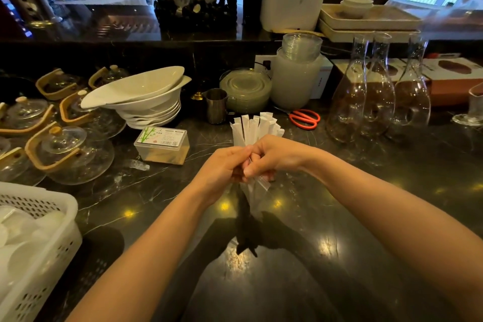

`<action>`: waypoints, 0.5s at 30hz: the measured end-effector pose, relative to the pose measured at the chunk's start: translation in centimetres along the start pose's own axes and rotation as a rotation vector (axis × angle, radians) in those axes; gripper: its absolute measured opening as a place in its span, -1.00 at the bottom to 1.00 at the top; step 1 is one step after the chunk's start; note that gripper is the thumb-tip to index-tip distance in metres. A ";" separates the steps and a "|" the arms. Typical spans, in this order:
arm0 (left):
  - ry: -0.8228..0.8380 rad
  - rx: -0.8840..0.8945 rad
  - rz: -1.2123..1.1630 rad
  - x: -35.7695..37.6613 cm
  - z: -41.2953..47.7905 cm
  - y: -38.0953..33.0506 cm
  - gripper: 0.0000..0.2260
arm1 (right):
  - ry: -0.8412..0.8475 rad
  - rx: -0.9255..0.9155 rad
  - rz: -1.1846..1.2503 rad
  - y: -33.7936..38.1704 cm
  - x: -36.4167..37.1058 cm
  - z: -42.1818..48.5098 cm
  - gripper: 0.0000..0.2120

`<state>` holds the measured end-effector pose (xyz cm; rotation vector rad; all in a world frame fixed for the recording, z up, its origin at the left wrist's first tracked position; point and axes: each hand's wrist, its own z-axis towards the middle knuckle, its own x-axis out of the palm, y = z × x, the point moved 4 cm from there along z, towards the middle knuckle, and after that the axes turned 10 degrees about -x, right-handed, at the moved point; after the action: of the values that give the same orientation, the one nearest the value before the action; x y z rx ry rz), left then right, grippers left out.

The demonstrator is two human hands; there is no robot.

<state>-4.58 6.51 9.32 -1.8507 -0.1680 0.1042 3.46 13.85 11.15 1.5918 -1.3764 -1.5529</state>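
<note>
Head view looks down on a dark marble counter (339, 217), where both hands meet over its middle. The left hand (222, 168) and the right hand (277, 155) touch each other, and the fingers of both are curled tight round one bundle of paper-wrapped toothpicks (254, 128). The bundle stands roughly upright: its white tops fan out above the knuckles and its lower ends poke out beneath the hands, lifted off the counter, with its shadow on the stone below. Just to the left of the hands, toward the far edge, sits a clear toothpick box (162, 148) with a bamboo label. Behind it is a tilted stack of white bowls (146, 102), with a small metal cup (215, 104) beside it. Red scissors (305, 119) lie near the far edge, right of the bundle, and glass carafes (379, 91) stand further right. Glass teapots (70, 155) crowd the left edge, and a white plastic basket (52, 256) fills the near left corner
</note>
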 end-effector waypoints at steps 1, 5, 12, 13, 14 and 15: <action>0.013 -0.006 -0.018 0.0 0.0 0.1 -0.67 | -0.006 -0.017 0.031 0.0 0.1 0.0 -0.72; 0.008 -0.040 -0.082 -0.4 0.3 0.6 -0.67 | -0.032 -0.080 0.178 -0.2 0.6 0.4 -0.75; -0.010 -0.032 -0.157 -0.8 0.7 1.0 -0.63 | -0.083 -0.133 0.388 -1.6 1.5 1.3 -0.76; -0.006 -0.025 -0.165 -0.8 0.7 1.0 -0.63 | -0.083 -0.129 0.430 -1.8 1.5 1.3 -0.75; 0.000 -0.017 -0.173 -0.8 0.7 1.0 -0.63 | -0.080 -0.126 0.475 -1.9 1.6 1.3 -0.75; 0.004 -0.010 -0.179 -0.9 0.8 1.0 -0.63 | -0.073 -0.127 0.519 -2.0 1.6 1.3 -0.74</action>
<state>-5.49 6.82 8.10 -1.8368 -0.3310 -0.0248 2.57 13.41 8.47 1.0023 -1.5411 -1.3536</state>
